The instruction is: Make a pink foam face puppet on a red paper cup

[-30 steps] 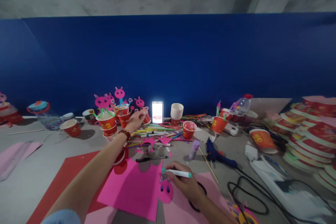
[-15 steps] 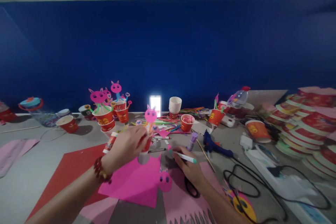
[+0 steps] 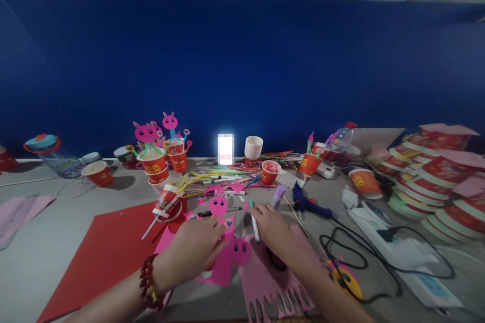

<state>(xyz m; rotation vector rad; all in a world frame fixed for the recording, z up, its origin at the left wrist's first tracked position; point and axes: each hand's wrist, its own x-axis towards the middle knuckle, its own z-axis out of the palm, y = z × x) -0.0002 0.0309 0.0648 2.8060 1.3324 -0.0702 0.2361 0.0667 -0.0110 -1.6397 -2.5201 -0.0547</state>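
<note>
My left hand [image 3: 191, 243], with a dark red bead bracelet at the wrist, is closed round a red paper cup [image 3: 210, 264] that it mostly hides. A pink paper animal head [image 3: 218, 204] with dark eyes rises above those fingers. In my right hand [image 3: 273, 227] is a white marker [image 3: 255, 226] with a teal end, held over the table. Between my hands lies a second pink animal head [image 3: 240, 251] with eyes. Bright pink paper [image 3: 224, 276] is under my left hand, and a light pink sheet with cut-outs [image 3: 261, 282] under my right forearm.
A red sheet [image 3: 106, 252] covers the left front. Behind it a paper cup with a straw [image 3: 167, 204] lies tilted. Decorated cups [image 3: 153, 165] stand further back. To the right are a blue glue gun [image 3: 308, 203], its cord, a power strip [image 3: 409, 262] and stacked paper cups [image 3: 435, 186].
My left hand has come down and nearer to me with the cup and its pink head. The marker in my right hand has swung from lying sideways to pointing away from me.
</note>
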